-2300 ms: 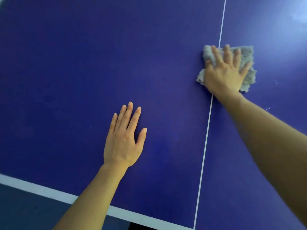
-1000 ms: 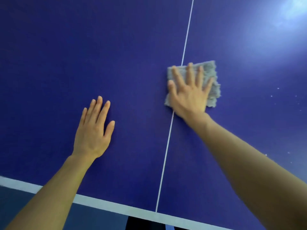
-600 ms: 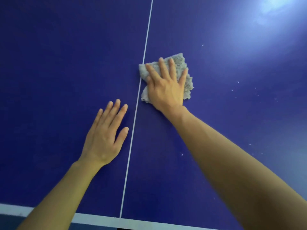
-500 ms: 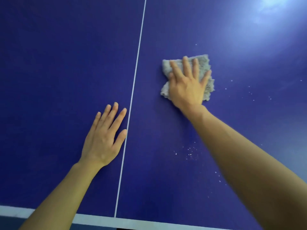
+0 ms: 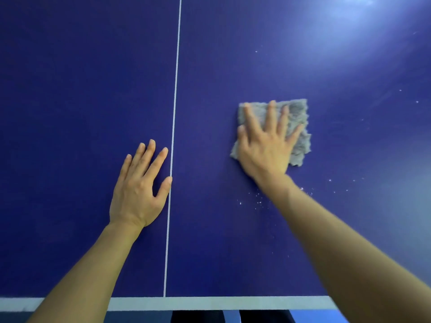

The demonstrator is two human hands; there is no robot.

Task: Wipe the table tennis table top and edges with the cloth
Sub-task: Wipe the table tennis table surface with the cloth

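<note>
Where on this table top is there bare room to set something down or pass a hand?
Free: the table top left of the centre line, beyond the left hand, and beyond the cloth. Taken: the right hand presses the cloth flat; white specks lie near its wrist.

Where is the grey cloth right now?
In the head view, the cloth lies on the table top right of the white centre line, pressed flat under the right hand.
</note>
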